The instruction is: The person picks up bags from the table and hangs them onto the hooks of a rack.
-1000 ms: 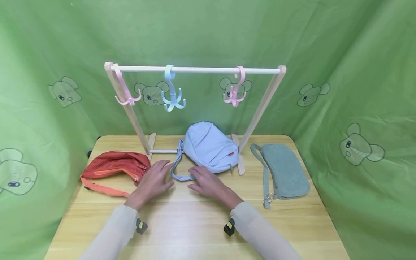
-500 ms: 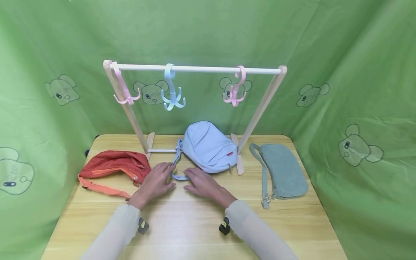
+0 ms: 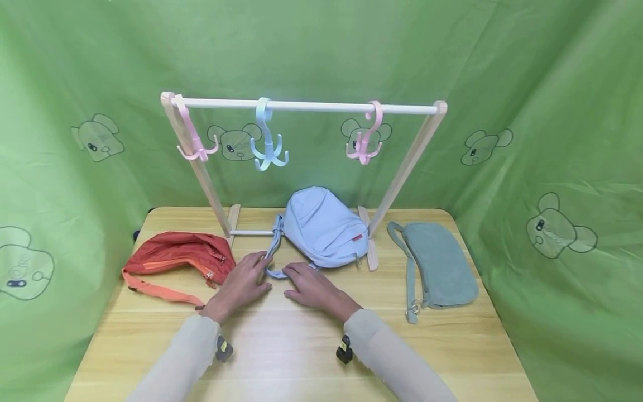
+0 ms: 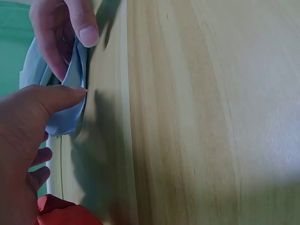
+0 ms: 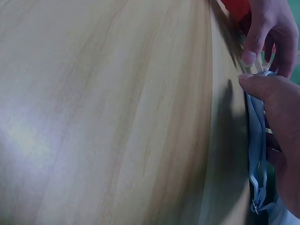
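A light blue bag (image 3: 324, 229) lies on the table under the rack, its strap (image 3: 274, 245) looping out to the left and toward me. My left hand (image 3: 243, 283) has its fingertips at the left side of that loop, thumb held apart from the fingers. From the right, my right hand (image 3: 313, 286) reaches the near end of the loop with loosely bent fingers, its thumb apart too. In the left wrist view the strap (image 4: 70, 117) passes behind my left thumb. Both hands' fingertips are partly hidden.
A red bag (image 3: 181, 251) lies left, close by my left wrist. A grey-green pouch (image 3: 442, 265) with a wrist strap lies right. The wooden rack's white bar (image 3: 321, 106) carries a blue hook (image 3: 268, 145) and two pink hooks (image 3: 364, 142). Green cloth (image 3: 321, 50) surrounds the table.
My left fingertips have come onto the strap loop's left side. My right hand has shifted slightly left and nearer to me along the loop. The bags stay where they were.
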